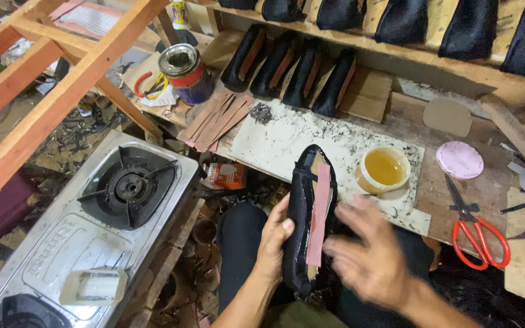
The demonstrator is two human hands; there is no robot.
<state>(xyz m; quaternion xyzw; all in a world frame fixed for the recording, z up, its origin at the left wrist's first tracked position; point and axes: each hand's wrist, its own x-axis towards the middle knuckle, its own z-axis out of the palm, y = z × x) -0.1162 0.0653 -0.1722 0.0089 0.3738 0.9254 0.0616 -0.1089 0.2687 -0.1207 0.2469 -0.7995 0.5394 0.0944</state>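
- Two hands work one shoe (304,212): left hand (273,243) grips its side, sole up, steadying it.
- Right hand (369,255) blurred, fingers spread, empty, beside sole strip (319,212).
- Glue cup (384,168) near surface (274,146) front edge, within reach.

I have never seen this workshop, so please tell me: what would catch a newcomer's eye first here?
First, the black shoe upper with a pinkish-brown strip at bottom centre, gripped by the left hand while the blurred right hand hovers beside it. Just behind it stands a round tub of yellow glue on the speckled white board. The red-handled scissors lie at the right, the steel gas stove at the left.
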